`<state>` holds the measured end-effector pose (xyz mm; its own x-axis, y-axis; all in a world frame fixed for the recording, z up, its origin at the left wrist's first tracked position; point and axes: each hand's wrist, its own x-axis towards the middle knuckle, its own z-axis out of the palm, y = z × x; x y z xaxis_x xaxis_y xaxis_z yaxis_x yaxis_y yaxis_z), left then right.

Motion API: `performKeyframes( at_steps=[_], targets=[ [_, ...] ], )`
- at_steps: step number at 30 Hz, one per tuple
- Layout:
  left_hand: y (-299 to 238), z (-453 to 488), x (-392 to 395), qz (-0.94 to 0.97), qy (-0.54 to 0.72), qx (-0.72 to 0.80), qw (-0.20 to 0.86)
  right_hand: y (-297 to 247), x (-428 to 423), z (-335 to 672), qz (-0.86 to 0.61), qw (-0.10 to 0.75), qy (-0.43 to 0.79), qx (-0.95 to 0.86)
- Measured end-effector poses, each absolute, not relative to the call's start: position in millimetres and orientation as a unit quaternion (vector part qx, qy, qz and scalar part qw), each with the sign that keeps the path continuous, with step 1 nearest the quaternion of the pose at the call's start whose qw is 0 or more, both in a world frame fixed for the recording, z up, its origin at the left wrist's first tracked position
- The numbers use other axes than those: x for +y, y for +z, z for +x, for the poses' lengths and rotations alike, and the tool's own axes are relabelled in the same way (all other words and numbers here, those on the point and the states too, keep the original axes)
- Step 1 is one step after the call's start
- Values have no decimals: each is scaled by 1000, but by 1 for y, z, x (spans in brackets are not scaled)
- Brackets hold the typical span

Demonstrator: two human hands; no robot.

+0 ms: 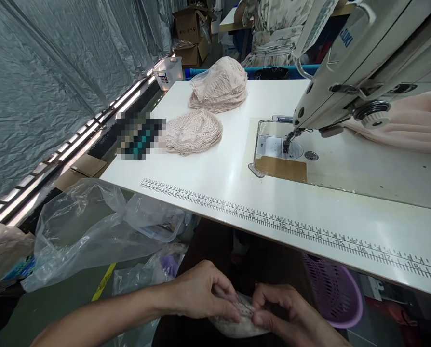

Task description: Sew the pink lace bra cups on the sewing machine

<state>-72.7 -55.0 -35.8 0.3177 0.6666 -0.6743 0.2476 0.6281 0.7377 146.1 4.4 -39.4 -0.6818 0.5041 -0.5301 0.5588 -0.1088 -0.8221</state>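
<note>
Low in front of me, over my lap and below the table edge, a small piece of pale lace fabric (237, 326) is pinched by both hands. My left hand (204, 291) grips it from the left between thumb and fingers. From the right, my right hand (282, 308) pinches its upper edge, close beside the left fingertips. Part of the fabric is hidden by my fingers. On the white table lie two stacks of pinkish lace pieces, a nearer stack (195, 132) and a farther stack (221, 84).
A sewing machine (345, 72) stands at the right, with peach fabric (407, 123) behind its head. A ruler scale (251, 214) runs along the table's front edge. Below are a purple basket (333, 291) and clear plastic bags (88, 231). Cardboard boxes (190, 36) stand at the back.
</note>
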Motion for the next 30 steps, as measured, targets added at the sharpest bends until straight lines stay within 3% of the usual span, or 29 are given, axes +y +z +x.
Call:
performKeyframes(
  at_steps=[8, 17, 30],
  targets=[
    [-35, -76, -56, 451, 125, 590, 658, -48, 3, 149, 410, 70, -635, 651],
    [-30, -74, -56, 493, 75, 623, 603, -49, -1, 151, 385, 18, -621, 682],
    [-23, -68, -53, 526, 92, 606, 590, -39, 0, 141, 380, 58, -616, 688]
  ],
)
